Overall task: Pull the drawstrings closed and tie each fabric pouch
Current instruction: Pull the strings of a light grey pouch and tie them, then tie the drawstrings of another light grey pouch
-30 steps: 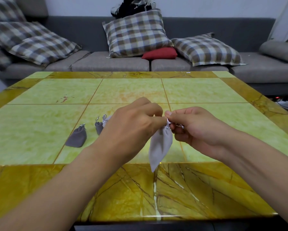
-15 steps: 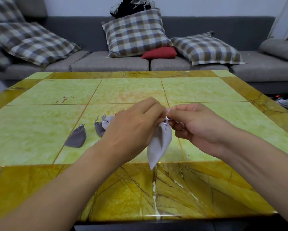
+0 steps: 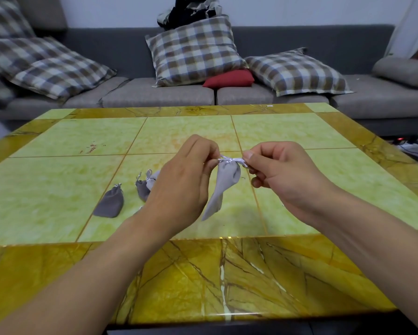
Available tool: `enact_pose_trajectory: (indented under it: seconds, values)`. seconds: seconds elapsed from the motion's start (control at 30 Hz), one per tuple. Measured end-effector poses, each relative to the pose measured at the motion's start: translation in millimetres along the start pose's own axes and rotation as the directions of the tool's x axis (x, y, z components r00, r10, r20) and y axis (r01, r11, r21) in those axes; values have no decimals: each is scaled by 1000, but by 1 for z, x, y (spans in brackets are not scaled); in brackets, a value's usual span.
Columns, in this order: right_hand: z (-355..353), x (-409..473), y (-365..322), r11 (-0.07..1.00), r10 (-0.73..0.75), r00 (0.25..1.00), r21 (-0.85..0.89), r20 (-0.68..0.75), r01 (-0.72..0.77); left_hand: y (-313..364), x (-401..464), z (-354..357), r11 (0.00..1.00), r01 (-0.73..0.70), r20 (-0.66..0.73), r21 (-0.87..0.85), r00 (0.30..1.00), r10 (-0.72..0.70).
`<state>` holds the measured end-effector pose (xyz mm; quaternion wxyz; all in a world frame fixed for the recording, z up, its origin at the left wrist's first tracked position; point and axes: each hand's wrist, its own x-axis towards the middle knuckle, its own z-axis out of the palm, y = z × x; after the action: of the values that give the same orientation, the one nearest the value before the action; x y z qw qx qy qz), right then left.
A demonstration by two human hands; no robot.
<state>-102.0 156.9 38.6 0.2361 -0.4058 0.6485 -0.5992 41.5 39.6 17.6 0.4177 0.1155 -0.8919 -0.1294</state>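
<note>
At the centre of the frame, a person's left hand [image 3: 183,187] and right hand [image 3: 283,175] are pinching opposite ends of a white drawstring [image 3: 232,160], holding it stretched between their fingertips just above a light grey pouch [image 3: 223,187]. The pouch is hanging by its gathered neck, its body trailing down and left above the green-and-yellow tiled table [image 3: 58,189]. Left of centre, a dark grey pouch [image 3: 109,201] is lying on the tabletop, and two more pouches [image 3: 146,184] are sitting just beside it, partly hidden behind the left hand. Across the top of the frame, plaid cushions [image 3: 193,49] are resting on a grey sofa [image 3: 154,93].
</note>
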Motion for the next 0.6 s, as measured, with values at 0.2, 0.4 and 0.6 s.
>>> enact_pose_trajectory:
  seconds: [0.2,0.4,0.6]
  values:
    - [-29,12,3,964,223,958,-186,181,-190,-27,2,-1,992,118,5,42,993,-118]
    - [-118,46,37,377,357,934,-910,-30,-174,-76,-1,-17,793,552,63,258,809,-584]
    - [-130,49,59,294,523,848,-915,-88,-276,-68,0,-14,795,577,-60,189,814,-577]
